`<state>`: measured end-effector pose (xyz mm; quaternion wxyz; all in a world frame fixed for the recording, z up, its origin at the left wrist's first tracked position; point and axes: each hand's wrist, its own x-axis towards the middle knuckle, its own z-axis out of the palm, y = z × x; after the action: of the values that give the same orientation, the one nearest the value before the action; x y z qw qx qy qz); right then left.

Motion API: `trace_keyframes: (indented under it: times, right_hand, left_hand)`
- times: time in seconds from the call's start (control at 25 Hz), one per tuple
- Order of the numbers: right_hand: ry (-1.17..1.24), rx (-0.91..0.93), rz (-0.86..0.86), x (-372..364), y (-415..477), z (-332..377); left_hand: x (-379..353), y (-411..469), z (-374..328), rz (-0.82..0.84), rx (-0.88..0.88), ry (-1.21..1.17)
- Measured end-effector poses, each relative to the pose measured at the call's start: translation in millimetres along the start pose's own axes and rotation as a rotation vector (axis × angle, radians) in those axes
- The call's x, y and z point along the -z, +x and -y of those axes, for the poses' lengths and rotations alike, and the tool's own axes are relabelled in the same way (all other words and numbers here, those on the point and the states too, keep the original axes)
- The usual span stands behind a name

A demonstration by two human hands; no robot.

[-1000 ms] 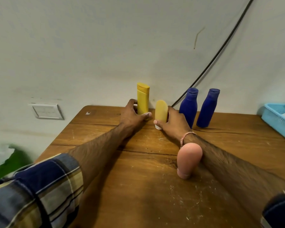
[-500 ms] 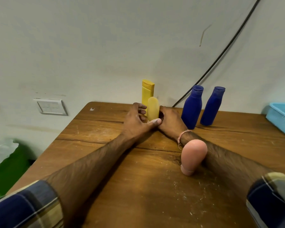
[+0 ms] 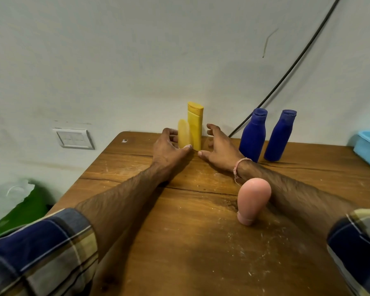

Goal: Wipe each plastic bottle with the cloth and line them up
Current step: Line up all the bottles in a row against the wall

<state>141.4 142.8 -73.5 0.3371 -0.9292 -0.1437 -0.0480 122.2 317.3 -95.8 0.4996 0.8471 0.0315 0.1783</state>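
A small rounded yellow bottle (image 3: 183,133) stands at the table's far edge, touching the left side of a tall yellow bottle (image 3: 195,124). My left hand (image 3: 169,147) wraps the small bottle, thumb at its base and fingers behind it. Just right of the tall bottle, my right hand (image 3: 219,146) rests on the table with fingers spread and holds nothing. Two dark blue bottles (image 3: 253,135) (image 3: 279,135) stand side by side further right. A pink bottle (image 3: 253,199) stands on its cap against my right forearm. No cloth is in view.
The wooden table (image 3: 201,253) is dusty and butts against a white wall. A light blue basket (image 3: 368,147) sits at the right edge. A black cable (image 3: 286,71) runs down the wall behind the blue bottles. A wall switch (image 3: 74,138) and a green bag (image 3: 19,208) are at left.
The small yellow bottle went from the right of the tall yellow bottle to its left. My right hand let go of it and opened; my left hand now holds it.
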Motion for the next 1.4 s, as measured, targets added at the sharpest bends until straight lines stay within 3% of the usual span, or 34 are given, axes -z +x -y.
trace_keyframes:
  times: [0.16, 0.48, 0.88, 1.04, 1.16, 1.24, 1.32, 1.4]
  right_hand:
    - [0.0, -0.017, 0.018, -14, 23, 4]
    - [-0.123, -0.009, -0.224, -23, 26, -12]
    - [-0.076, -0.039, -0.202, -19, 21, -16]
    - [0.142, -0.146, -0.195, -5, -4, -17]
    - [0.364, -0.164, -0.084, 10, -38, -20]
    - [0.407, -0.165, -0.038, 16, -51, -20]
    - [0.378, -0.167, -0.057, 14, -54, -17]
    - [0.332, -0.17, -0.126, 10, -55, -13]
  left_hand:
    - [-2, 8, 4, 0.018, 0.018, 0.0]
    - [-12, 18, 1, 0.001, 0.008, -0.053]
    - [-24, 31, -6, 0.058, 0.02, -0.004]
    - [-18, 24, -2, 0.063, 0.068, -0.038]
    - [-8, -12, -17, 0.008, 0.091, -0.111]
    - [1, -61, -31, 0.12, 0.104, -0.228]
    - [8, -120, -49, 0.332, 0.117, -0.34]
    - [5, -166, -67, 0.474, 0.137, -0.246]
